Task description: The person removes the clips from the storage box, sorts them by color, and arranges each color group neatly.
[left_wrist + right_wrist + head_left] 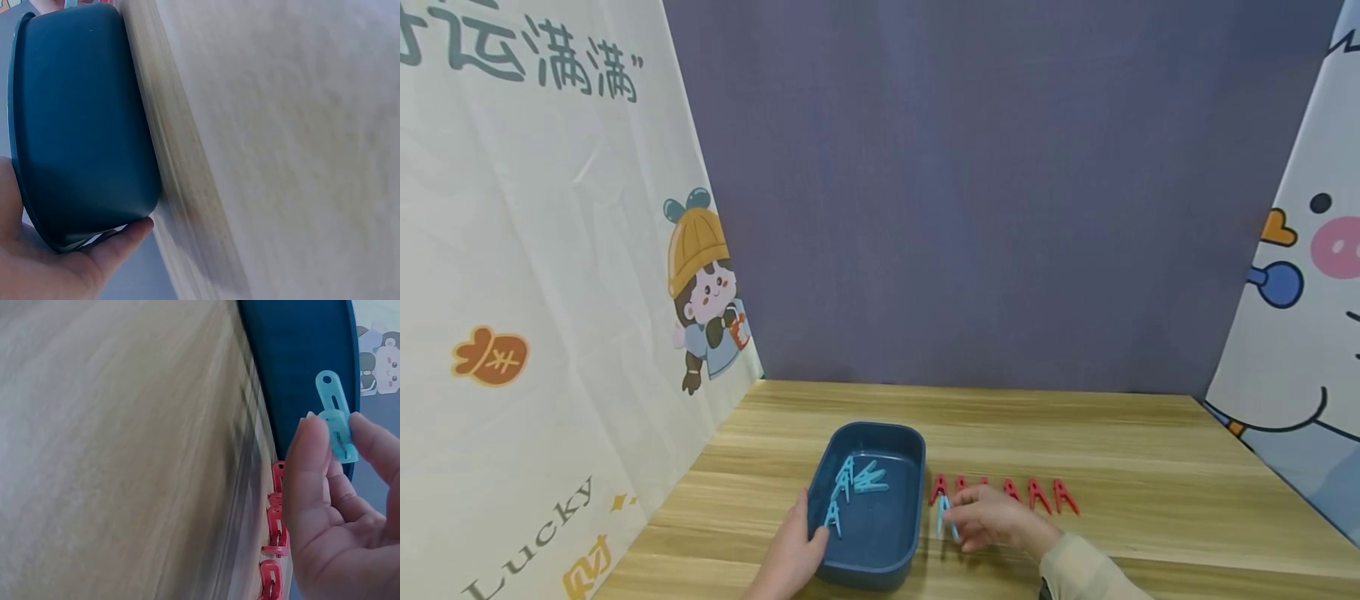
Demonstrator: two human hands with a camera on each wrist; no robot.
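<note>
A dark blue plastic basin (865,546) stands on the table, with several light blue clothespins (870,479) lying inside near its left wall. My left hand (795,546) grips the basin's left side; in the left wrist view its fingers (125,240) spread along the outer wall. Just right of the basin, my right hand (988,521) pinches a light blue clothespin (336,419) between thumb and fingertips, its looped end pointing up in the right wrist view. Behind that hand runs a row of red clothespins (1037,495), partly covered by the fingers.
The wooden table (1150,467) extends to both sides and ends at a dark grey-blue backdrop (970,208). A white printed cloth (550,250) hangs at the left, another printed cloth (1285,358) at the right. The red row stands close to the basin's right wall.
</note>
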